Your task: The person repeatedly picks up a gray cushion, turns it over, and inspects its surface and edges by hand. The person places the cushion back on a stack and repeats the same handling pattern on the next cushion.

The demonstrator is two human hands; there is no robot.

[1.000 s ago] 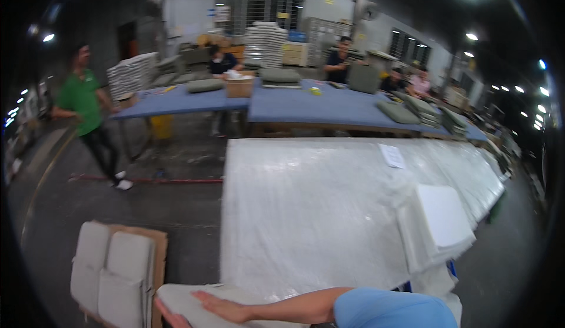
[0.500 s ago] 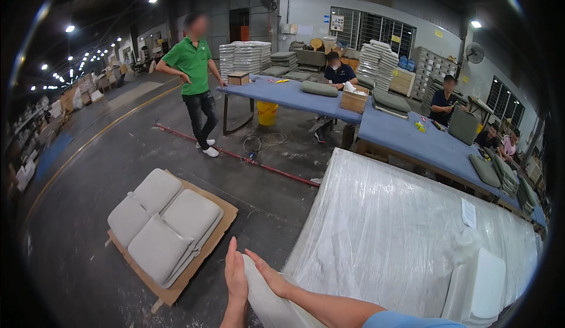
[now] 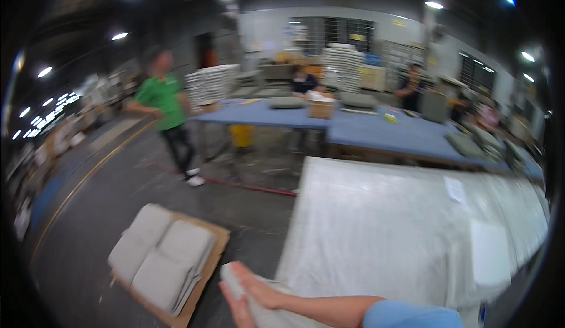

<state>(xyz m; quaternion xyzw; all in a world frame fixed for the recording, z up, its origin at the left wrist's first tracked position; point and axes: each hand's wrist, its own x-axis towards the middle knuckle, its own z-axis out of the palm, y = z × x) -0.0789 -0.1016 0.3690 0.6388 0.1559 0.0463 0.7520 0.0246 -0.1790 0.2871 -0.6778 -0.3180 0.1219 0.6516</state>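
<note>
Both hands, right hand (image 3: 259, 290) and left hand (image 3: 238, 311), pressed flat on either side of a pale cushion (image 3: 250, 304) at the tabletop (image 3: 382, 228) near-left corner.

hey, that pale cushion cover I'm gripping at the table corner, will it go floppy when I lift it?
Probably floppy: the pale cushion cover bends around the right hand and left hand. Likely light, since it looks thin. It may slide easily on the smooth plastic-covered table.

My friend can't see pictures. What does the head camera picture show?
Two bare hands, the right hand over the left hand, grip a pale grey cushion at the edge of a long plastic-covered table. More grey cushions lie on cardboard on the floor, and a person in a green shirt stands beyond.
</note>
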